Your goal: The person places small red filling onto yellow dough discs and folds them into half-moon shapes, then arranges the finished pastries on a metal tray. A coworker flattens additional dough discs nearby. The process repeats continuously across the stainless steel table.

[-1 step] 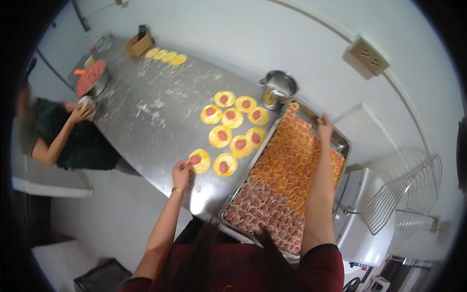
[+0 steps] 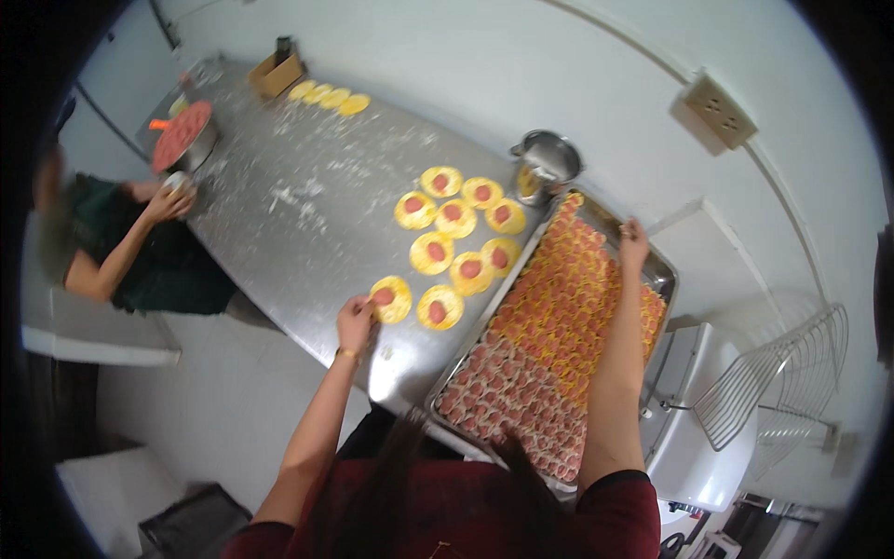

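Note:
My left hand (image 2: 355, 323) is at the near left of a group of round yellow dough wrappers, its fingers closed on the left edge of one wrapper (image 2: 399, 305). A dab of pink filling (image 2: 383, 296) sits on that wrapper. Several more wrappers, such as one (image 2: 446, 298) to its right, lie flat on the steel table, each with pink filling. My right arm reaches over a large metal tray (image 2: 492, 321) of small filled dumplings (image 2: 549, 289), yellow at the far part and whitish at the near part. My right hand (image 2: 634, 244) is closed above the tray's far right side; what its fingers hold is too small to make out.
A metal pot (image 2: 548, 158) stands beyond the tray. Plain yellow wrappers (image 2: 354, 104) and a cardboard box (image 2: 275, 76) lie at the back. At left, a co-worker's hand (image 2: 170, 199) is near a bowl of pink filling (image 2: 196, 149). A wire rack (image 2: 745, 391) is at right.
The whole view has shifted slightly, with the table appearing a little farther right. Both hands keep their places against the wrapper and the tray.

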Motion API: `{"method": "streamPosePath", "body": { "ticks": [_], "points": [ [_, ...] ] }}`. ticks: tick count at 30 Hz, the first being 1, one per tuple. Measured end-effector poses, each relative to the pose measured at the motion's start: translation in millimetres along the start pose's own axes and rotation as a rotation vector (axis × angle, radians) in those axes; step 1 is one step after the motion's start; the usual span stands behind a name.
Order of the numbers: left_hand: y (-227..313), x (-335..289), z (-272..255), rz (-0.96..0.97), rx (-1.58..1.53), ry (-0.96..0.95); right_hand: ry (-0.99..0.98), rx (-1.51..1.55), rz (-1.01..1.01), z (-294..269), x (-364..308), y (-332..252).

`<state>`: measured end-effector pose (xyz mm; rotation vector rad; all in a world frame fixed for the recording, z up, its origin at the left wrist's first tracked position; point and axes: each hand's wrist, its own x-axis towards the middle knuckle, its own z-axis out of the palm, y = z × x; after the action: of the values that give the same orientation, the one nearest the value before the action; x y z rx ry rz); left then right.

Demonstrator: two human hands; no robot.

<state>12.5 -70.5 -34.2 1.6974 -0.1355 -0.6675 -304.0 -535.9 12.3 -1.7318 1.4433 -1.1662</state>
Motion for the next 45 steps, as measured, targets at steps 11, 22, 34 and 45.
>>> {"method": "streamPosePath", "body": {
  "ticks": [11,22,34,45],
  "points": [
    [40,-4,-8,-0.235,-0.571,-0.462,-0.62,0.337,0.251,90,-313,-151],
    [19,-29,-58,0.282,0.488,-0.401,-0.548,0.333,0.505,153,-431,-161],
    [8,-22,-66,0.096,0.136,-0.639,-0.506,0.631,0.531,147,-454,-163],
    [19,-30,-70,-0.008,-0.186,-0.677,-0.532,0.887,0.523,129,-450,-177]
  ]
}}
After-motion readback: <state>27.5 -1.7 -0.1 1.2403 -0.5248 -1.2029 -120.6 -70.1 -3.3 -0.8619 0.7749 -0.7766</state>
